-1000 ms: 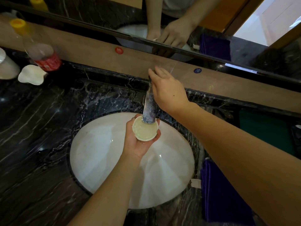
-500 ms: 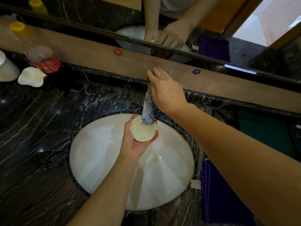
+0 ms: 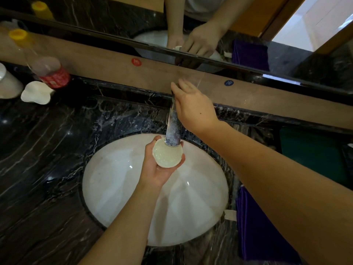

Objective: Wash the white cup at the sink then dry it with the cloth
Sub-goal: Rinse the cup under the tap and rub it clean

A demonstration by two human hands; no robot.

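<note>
Marble counter (image 3: 47, 169), sink (image 3: 114, 188): L hand (image 3: 158, 169) cups white cup (image 3: 167, 156) under tap (image 3: 173, 129); R hand (image 3: 194, 106) on tap top, grip unclear.

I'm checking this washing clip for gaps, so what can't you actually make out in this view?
Head view only:
- Faucet handle: covered by the right hand.
- White cup outside and base: wrapped by the left hand; its far rim sits behind the spout.
- Purple cloth: partly behind the right forearm.
- Bottle label: too blurred to read.
- White container: cut off by the left edge.
</note>
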